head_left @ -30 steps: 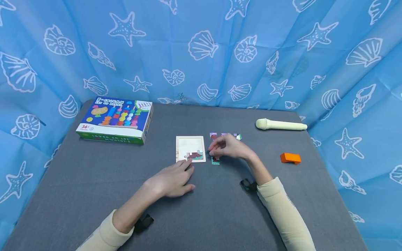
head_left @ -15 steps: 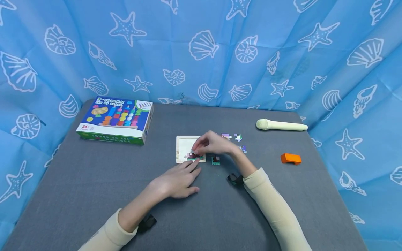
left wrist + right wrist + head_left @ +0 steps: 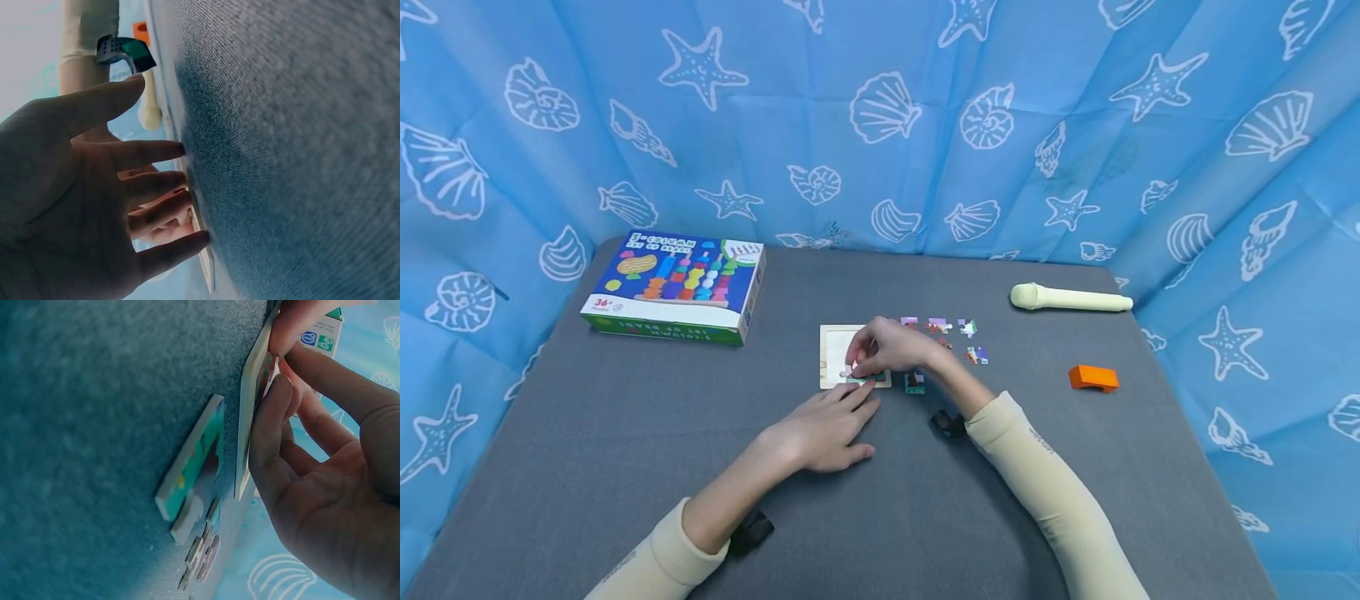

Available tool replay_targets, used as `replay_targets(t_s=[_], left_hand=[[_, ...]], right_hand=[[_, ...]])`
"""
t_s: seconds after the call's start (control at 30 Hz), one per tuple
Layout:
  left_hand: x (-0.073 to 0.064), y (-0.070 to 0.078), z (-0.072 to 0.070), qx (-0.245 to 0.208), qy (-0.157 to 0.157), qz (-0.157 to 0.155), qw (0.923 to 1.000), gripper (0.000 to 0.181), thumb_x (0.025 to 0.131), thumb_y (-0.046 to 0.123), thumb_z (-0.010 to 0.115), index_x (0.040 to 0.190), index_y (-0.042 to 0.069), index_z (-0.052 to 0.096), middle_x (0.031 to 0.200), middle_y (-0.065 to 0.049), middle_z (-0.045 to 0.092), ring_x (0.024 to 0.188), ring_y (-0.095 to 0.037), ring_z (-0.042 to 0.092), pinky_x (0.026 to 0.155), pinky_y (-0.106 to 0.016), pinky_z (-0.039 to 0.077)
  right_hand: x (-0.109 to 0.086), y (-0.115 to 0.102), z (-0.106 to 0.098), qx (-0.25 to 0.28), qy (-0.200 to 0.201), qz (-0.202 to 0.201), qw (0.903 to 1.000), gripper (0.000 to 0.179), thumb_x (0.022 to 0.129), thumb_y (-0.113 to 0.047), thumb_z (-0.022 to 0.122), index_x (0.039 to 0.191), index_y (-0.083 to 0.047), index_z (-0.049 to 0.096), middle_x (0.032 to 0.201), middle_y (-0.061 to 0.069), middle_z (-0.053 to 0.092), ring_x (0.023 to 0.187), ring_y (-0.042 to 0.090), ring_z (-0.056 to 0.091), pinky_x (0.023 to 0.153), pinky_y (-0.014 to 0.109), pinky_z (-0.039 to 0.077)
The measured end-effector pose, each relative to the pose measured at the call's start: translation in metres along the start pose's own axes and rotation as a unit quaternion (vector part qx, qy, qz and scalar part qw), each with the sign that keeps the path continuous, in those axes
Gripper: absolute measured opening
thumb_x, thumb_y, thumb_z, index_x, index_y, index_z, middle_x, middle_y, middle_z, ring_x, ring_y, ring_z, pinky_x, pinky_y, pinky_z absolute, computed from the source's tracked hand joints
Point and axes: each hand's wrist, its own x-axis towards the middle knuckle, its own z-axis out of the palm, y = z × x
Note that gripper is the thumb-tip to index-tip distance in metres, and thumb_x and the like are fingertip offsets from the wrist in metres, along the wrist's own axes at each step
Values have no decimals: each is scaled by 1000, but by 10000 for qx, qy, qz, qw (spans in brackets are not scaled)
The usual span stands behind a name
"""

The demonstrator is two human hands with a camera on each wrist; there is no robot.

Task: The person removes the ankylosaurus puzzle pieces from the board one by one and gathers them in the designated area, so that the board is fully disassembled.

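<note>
A small square wooden puzzle tray [image 3: 835, 343] lies on the table with a few jigsaw pieces in its near right part. My right hand [image 3: 895, 346] is over the tray, thumb and fingers pinching a puzzle piece [image 3: 274, 370]; the fingers mostly hide it. My left hand [image 3: 823, 429] rests at the tray's near edge, its fingers spread and fairly straight, as the left wrist view also shows. Just right of the tray lies a loose green and brown puzzle piece [image 3: 915, 383]. Several more loose pieces [image 3: 938, 326] lie behind and right of the right hand.
A blue bead-set box [image 3: 677, 283] stands at the back left. To the right are a pale microphone-shaped stick [image 3: 1071, 298] and an orange arch block [image 3: 1093, 378]. A blue seashell curtain [image 3: 820, 108] hangs behind the grey table [image 3: 880, 517].
My right hand has moved left from the loose pieces to over the tray, bringing a piece with it. My left hand has shifted slightly right along the tray's near edge.
</note>
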Motion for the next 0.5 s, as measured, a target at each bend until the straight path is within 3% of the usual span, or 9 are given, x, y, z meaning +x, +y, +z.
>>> replay_targets(t_s=[0.37, 0.5], left_hand=[[-1, -4, -1, -113, -11, 41, 9999, 69, 111, 48, 59, 168, 14, 42, 182, -8, 27, 169, -31, 26, 135, -53, 33], [0, -5, -1, -144, -30, 47, 9999, 69, 111, 48, 59, 169, 14, 41, 182, -8, 27, 169, -30, 26, 134, -54, 33]], right_hand=[[-14, 2, -1, 494, 177, -395, 9978, 9, 99, 1, 73, 108, 1, 76, 98, 15, 80, 85, 16, 74, 78, 27, 62], [-27, 9, -6, 663, 456, -275, 9964, 9, 100, -2, 75, 109, -2, 77, 98, 12, 79, 86, 15, 73, 81, 26, 63]])
